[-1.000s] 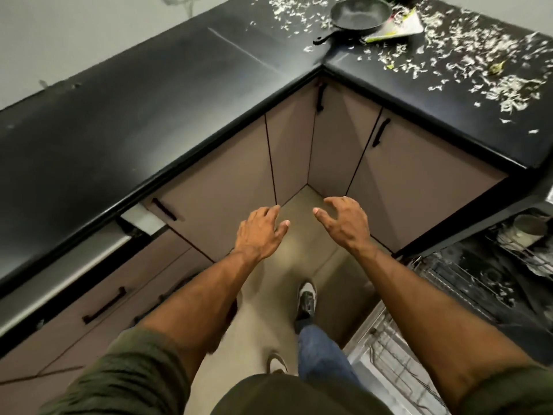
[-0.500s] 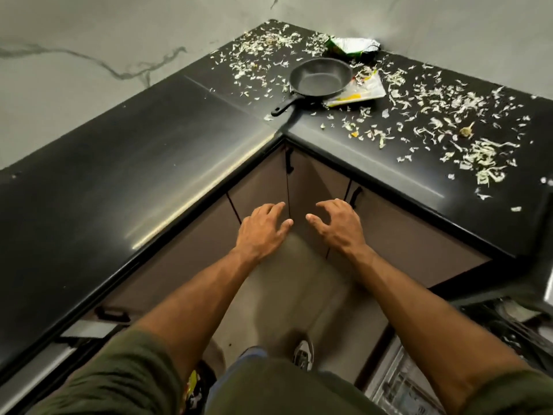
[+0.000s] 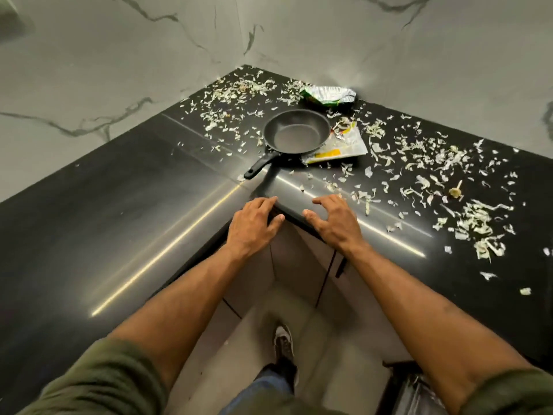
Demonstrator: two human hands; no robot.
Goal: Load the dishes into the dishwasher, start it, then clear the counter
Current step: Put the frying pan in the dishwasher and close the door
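Frying pan lies ahead, beyond both hands.
Its handle points back toward the left hand, the nearer; it and the right hand are empty, fingers loosely spread.

Two walls faced in pale grey marble-look panels, the left wall and the right wall, meet in a corner behind an L-shaped counter. Dark, thin veins wander across both walls. The counter is black and glossy. Its two runs join at an inner corner that faces the camera, and a fine seam crosses the top of the left run. A long bright streak of reflected light lies along each run, near the front edge. Below the counter stand taupe cabinet doors, set at an angle to one another. One carries a dark bar handle. The floor beneath is pale beige and smooth.
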